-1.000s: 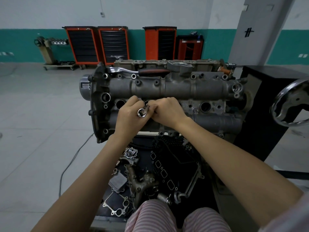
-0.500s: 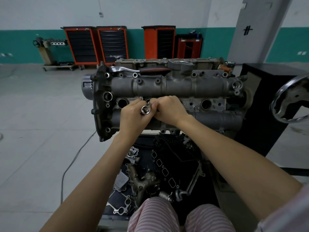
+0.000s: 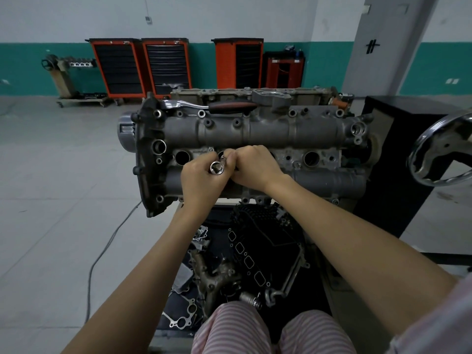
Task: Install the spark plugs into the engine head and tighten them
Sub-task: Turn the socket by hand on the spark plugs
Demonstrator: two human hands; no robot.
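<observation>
Engine head well hidden behind both hands.

My left hand has turned the socket slightly. Its open end now faces me more squarely.

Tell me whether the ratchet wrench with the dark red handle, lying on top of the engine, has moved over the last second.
No. The ratchet wrench with the dark red handle lies in the same spot along the top edge of the grey metal engine head.
</observation>
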